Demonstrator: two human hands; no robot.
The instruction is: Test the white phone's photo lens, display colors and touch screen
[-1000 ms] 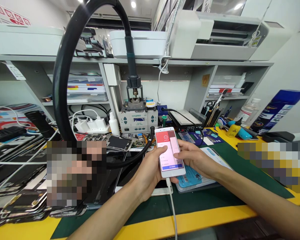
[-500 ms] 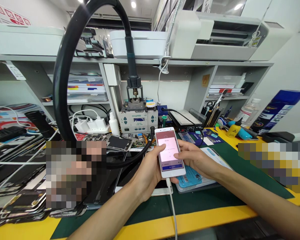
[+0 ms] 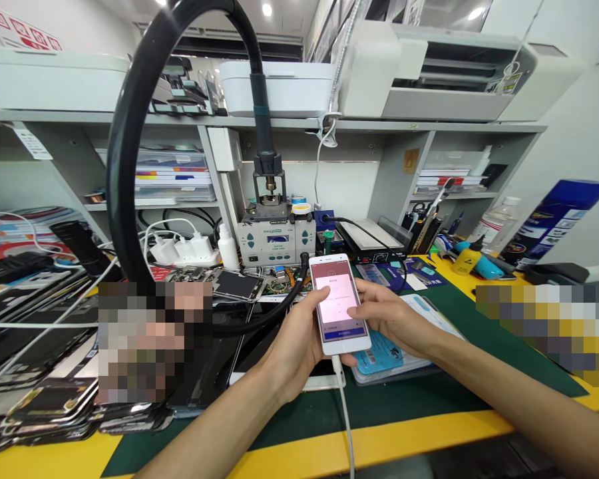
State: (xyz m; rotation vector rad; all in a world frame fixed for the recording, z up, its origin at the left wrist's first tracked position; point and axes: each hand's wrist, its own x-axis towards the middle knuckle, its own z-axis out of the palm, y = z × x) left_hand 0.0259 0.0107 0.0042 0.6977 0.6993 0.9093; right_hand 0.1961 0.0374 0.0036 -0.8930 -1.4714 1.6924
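Note:
A white smartphone (image 3: 338,303) with a lit screen is held upright above the bench; a pale pop-up covers the middle of its display. My left hand (image 3: 302,342) wraps the phone's left side, thumb over the screen's left edge. On the other side my right hand (image 3: 389,316) is closed around the phone's right edge, its thumb on the lower right of the screen. A white cable (image 3: 344,412) runs from the phone's bottom end down past the bench edge. Under the hands lie a white-framed tablet (image 3: 324,381) and a blue card in a clear sleeve (image 3: 379,356).
A hot-air rework station (image 3: 274,241) stands behind, its thick black hose (image 3: 122,153) looping at left. Stacks of phone parts (image 3: 34,406) cover the left side. A yellow bottle (image 3: 466,259) and a blue can (image 3: 554,223) stand at right. The mat (image 3: 519,352) is green.

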